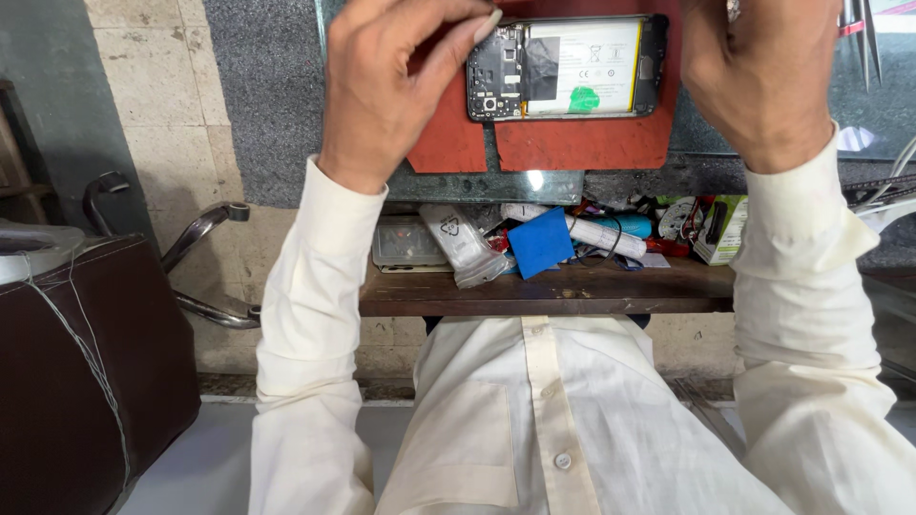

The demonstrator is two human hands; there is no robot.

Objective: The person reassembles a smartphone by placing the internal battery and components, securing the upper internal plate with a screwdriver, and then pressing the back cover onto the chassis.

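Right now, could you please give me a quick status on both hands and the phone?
Left hand touching opened phone, corner. Right hand beside it, grip unclear. Phone flat on red mat. Nothing over it.

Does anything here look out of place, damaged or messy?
The black phone with its back cover off lies on the red rubber mat, battery and circuit board exposed. The mat has a cut at its near edge. The brown wooden shelf below is cluttered with loose parts, among them a blue square card.
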